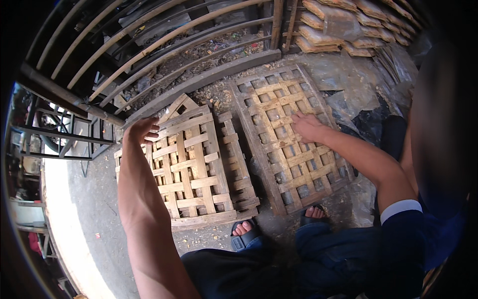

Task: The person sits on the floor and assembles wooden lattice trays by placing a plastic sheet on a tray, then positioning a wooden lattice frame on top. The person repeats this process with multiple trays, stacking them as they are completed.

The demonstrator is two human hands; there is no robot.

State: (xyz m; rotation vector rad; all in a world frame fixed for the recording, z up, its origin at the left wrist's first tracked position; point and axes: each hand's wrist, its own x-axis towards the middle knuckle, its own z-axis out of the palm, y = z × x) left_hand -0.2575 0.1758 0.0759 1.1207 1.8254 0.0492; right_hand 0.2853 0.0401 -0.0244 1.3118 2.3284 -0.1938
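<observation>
A framed panel of woven wooden slats (300,158) lies flat on the ground in front of me. My right hand (307,128) rests on its weave near the middle, fingers stretched out. To its left, several similar lattice panels (193,163) are piled unevenly, the top one paler, with darker edges showing beneath. Over the far left corner of that pile hovers my left hand (141,131), its fingers apart and slightly bent, holding nothing. Whether it touches the top panel I cannot tell.
A slatted wooden fence (164,47) runs along the far side above a thick beam (209,82). Plastic-wrapped stacks (343,25) stand at the far right, near crumpled plastic sheeting (348,102). A dark metal frame (64,134) is at left. My sandaled feet (244,231) stand by the panels.
</observation>
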